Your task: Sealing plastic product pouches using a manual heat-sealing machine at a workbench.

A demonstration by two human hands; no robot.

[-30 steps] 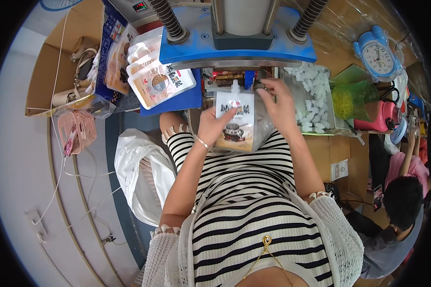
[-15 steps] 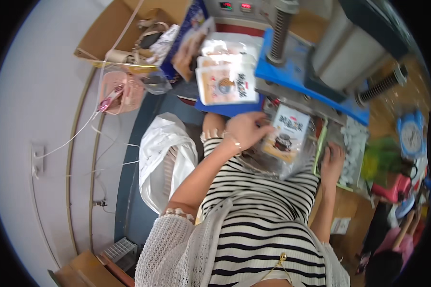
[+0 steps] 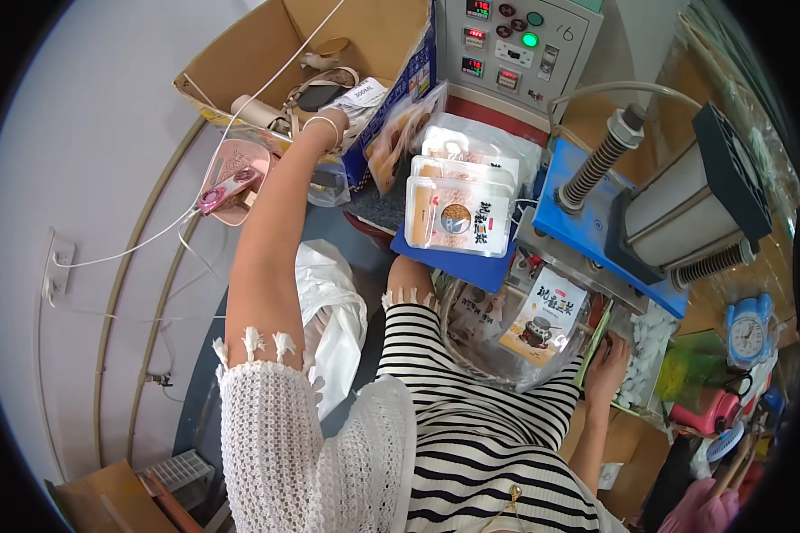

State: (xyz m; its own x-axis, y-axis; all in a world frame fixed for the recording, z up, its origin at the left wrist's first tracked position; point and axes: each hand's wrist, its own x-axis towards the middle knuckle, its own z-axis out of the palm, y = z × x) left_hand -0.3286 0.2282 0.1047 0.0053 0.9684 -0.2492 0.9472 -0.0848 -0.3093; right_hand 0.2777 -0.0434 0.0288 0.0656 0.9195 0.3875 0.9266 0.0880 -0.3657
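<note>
My left hand [image 3: 331,127] reaches into the cardboard box [image 3: 240,62] at the back left, against white printed packets [image 3: 361,98]; its fingertips are hidden. On the right, my right hand [image 3: 606,366] lies with bent fingers by the green-edged tray [image 3: 644,410] of small white pieces [image 3: 649,346], holding nothing that I can see. Between my arms, a round clear-walled container [image 3: 462,346] on my lap holds printed pouches, with a white and orange pouch [image 3: 544,315] on top. Several flat printed pouches [image 3: 458,218] lie overlapped on a blue board [image 3: 453,264] ahead.
A press with a blue plate [image 3: 587,195] and springs stands at the right, below a grey control box [image 3: 516,62]. A pink basket [image 3: 240,169] holds scissors [image 3: 229,191]. A white bag [image 3: 329,302] sits beside my leg. A blue clock [image 3: 748,331] and another person's arm [image 3: 738,462] show at the far right.
My left hand has left the pouch on my lap and moved up and left into the cardboard box. My right hand stays by the tray. The view has shifted, showing more of the control box.
</note>
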